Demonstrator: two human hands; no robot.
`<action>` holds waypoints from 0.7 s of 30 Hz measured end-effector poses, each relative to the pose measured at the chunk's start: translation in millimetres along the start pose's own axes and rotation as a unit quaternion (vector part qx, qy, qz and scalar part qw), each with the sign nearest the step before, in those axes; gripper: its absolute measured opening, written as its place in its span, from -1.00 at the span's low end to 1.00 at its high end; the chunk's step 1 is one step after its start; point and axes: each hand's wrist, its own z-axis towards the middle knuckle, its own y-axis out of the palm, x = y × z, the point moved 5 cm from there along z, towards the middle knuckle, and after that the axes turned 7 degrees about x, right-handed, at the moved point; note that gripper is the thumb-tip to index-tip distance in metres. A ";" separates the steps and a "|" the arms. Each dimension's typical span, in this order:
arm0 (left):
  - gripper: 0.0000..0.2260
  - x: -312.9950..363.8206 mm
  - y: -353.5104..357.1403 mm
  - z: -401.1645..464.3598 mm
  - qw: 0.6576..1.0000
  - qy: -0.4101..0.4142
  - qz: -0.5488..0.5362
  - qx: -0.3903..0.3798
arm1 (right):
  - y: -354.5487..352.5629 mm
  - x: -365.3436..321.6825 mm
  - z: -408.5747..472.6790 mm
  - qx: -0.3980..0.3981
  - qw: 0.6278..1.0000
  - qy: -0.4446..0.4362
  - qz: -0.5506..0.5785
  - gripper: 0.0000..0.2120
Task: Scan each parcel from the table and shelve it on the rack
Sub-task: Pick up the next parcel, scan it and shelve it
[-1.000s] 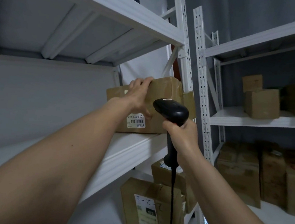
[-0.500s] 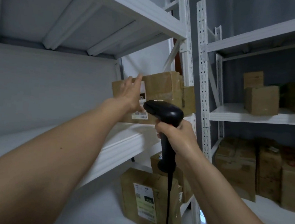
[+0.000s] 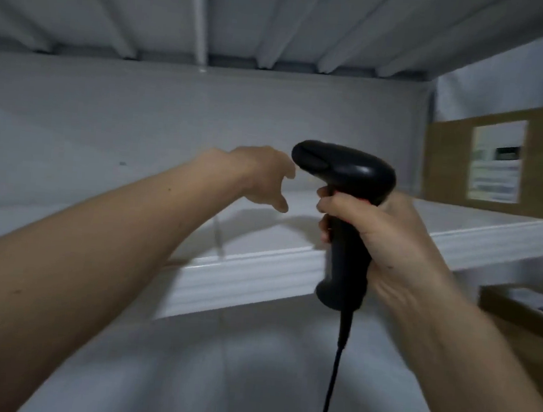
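One brown cardboard parcel point(image 3: 510, 164) with a white printed label stands on the white metal rack shelf point(image 3: 291, 266), well right of my hands. Risk: the trailing black cable may snag the shelf edge as I turn. My right hand point(image 3: 388, 239) grips the black handheld scanner point(image 3: 346, 196); my left hand point(image 3: 263, 175) hangs relaxed, holding nothing.

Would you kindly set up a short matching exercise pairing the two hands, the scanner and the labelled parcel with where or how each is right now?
Things:
1. left hand
2. right hand
3. scanner
4. labelled parcel

States:
A. stands on the shelf at the far right
B. black, upright, cable hanging below
C. holds nothing, fingers loose over the shelf
D. grips a handle

Pairs: 1-C, 2-D, 3-B, 4-A
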 end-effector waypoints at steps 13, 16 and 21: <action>-0.86 -229.2 -49.0 -287.2 0.965 -0.255 0.051 -0.041 | 268.8 6.7 -160.9 -0.333 0.923 0.097 0.165 -0.85; -0.75 -253.9 -62.1 -359.5 0.936 -0.348 0.061 -0.010 | 317.4 13.9 -203.8 -0.387 0.895 0.124 0.182 -0.86; -0.57 -276.1 -63.6 -473.9 0.889 -0.448 0.094 -0.020 | 375.1 33.2 -270.7 -0.464 0.851 0.162 0.185 -0.89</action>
